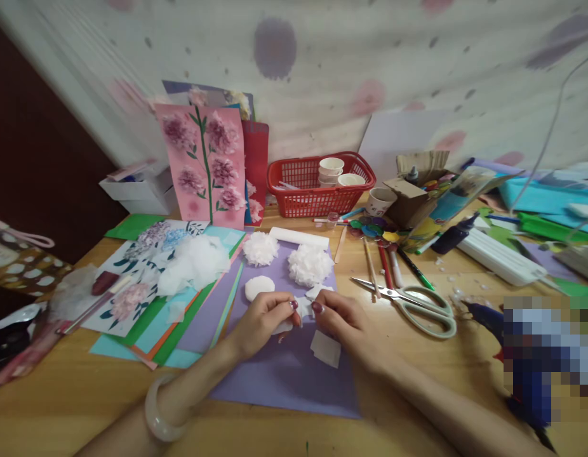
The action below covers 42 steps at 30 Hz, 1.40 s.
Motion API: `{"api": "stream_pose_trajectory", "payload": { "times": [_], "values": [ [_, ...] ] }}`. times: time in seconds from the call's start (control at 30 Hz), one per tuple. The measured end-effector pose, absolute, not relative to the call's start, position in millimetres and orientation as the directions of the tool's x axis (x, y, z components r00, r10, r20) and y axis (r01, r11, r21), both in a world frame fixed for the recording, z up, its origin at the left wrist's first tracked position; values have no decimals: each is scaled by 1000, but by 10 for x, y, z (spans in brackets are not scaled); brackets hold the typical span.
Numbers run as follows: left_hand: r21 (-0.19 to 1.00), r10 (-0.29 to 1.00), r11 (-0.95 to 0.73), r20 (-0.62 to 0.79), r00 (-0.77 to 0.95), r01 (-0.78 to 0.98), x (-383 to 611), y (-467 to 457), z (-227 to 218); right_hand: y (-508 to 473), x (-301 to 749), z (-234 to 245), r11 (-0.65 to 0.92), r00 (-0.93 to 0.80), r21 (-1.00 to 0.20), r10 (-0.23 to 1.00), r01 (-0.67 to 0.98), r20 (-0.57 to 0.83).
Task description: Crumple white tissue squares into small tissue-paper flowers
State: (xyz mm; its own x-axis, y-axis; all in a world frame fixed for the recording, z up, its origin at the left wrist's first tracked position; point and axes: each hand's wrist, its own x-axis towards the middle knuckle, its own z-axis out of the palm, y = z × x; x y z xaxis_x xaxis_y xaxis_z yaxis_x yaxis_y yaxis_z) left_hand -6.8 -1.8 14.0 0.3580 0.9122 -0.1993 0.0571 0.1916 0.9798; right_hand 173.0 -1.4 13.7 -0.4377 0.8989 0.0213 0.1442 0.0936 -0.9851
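Above a purple paper sheet, my left hand and my right hand are close together, fingertips pinched. Between them is a small piece of white tissue paper, partly hidden by the fingers. A loose white tissue square lies on the sheet below my right hand. Just beyond my hands are two ruffled white paper flowers, one at the left and a larger flower at the right. A plain white round piece rests near my left hand. Behind the flowers lies a white roll.
Scissors lie right of the sheet, with a blue glue gun farther right. A red basket holding paper cups stands at the back. Left are coloured papers, fluffy white tissue and an upright pink flower picture.
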Motion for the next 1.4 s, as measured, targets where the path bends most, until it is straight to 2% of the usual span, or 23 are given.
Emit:
{"api": "stream_pose_trajectory", "payload": {
  "times": [0.13,0.23,0.37,0.87,1.0,1.4],
  "values": [
    [986,883,135,-163,440,95,-74,-48,179,-28,1732,153,210,-588,-958,807,196,57],
    [992,844,113,-124,522,55,-95,-58,179,-37,1724,158,194,-619,-963,785,187,38],
    [994,827,105,-107,552,36,-119,-57,156,-51,1721,159,155,-621,-971,783,180,10],
    [996,835,76,-84,544,38,-106,-55,178,-64,1720,174,177,-623,-966,782,188,22],
    [997,826,80,-79,558,23,-114,-51,172,-67,1724,161,152,-620,-966,784,209,-11],
    [996,832,-74,30,554,58,-111,-46,170,-85,1737,189,132,-616,-973,787,188,-12]
  ]
}}
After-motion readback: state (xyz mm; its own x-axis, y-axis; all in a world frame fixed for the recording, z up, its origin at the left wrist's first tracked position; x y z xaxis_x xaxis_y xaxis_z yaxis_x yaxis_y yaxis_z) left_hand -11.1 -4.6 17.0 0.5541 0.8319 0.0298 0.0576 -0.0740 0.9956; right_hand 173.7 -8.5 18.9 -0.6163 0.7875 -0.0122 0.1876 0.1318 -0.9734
